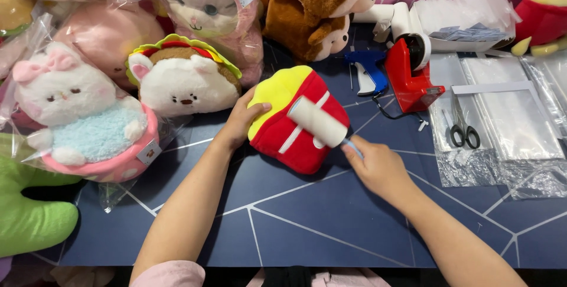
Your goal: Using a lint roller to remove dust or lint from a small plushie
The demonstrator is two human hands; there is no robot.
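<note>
1. Nearest to us: both our forearms reach up over the dark blue table (307, 228) w/ its thin white line pattern.
2. Our left hand (243, 118) is cupped on the left edge of the red-and-yellow plush (295, 123), thumb lying on the yellow top, fingers wrapped round the side.
3. Our right hand (378, 166) is closed round the blue handle of a lint roller (319, 121) (only a bit of handle shows); the white roll rests on the plush's red front, tilted up-left.
4. That plush lies flat on the table at centre, between both hands, yellow end toward the far side.
5. Left of it, just beside our left hand: a white plush w/ a burger-style hood (183, 77), and further left a white cat plush in a pink cup (82, 121), bagged in clear plastic. Green plush (29, 216) at the bottom-left corner.
6. Behind: a brown monkey plush (319, 9) and a grey cat plush (207, 3) in a bag.
7. Right side: red tape dispenser (410, 77), blue tagging gun (366, 68), scissors (462, 124) lying on a stack of clear bags (520, 121), well apart from our right hand.
</note>
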